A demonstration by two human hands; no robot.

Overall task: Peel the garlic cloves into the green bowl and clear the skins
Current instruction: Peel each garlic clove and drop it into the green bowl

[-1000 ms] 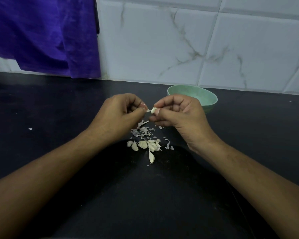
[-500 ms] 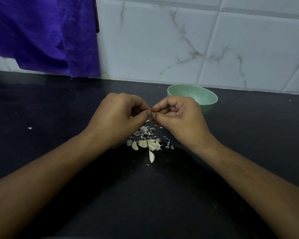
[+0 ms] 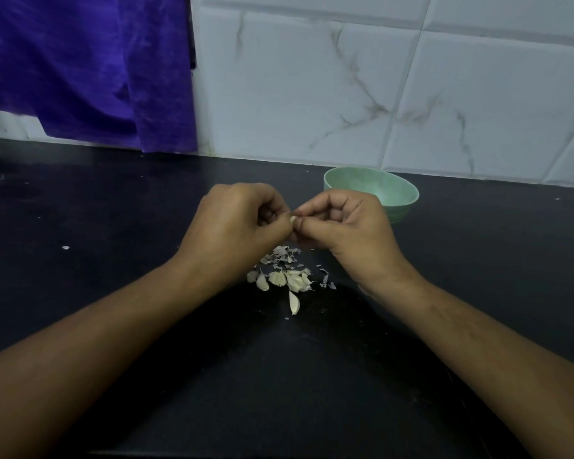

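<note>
A small pale garlic clove [image 3: 292, 219] is pinched between the fingertips of my left hand [image 3: 239, 223] and my right hand [image 3: 342, 226], which meet above the black counter; only a sliver of the clove shows. Below the hands lie several unpeeled cloves [image 3: 287, 279] in a loose cluster, one clove [image 3: 294, 303] a little nearer to me. Torn papery skins [image 3: 280, 255] are scattered just behind the cluster. The green bowl [image 3: 398, 193] stands behind my right hand, which hides part of it; the inside that shows looks empty.
The black counter [image 3: 113, 226] runs to a white marble-tiled wall [image 3: 345, 94]. A purple cloth [image 3: 87, 67] hangs at the back left. A stray skin fragment [image 3: 65, 247] lies far left on the counter.
The hands have closed together: a second ago the clove showed plainly between the fingertips, now they nearly cover it. Cloves, skins and bowl have not moved.
</note>
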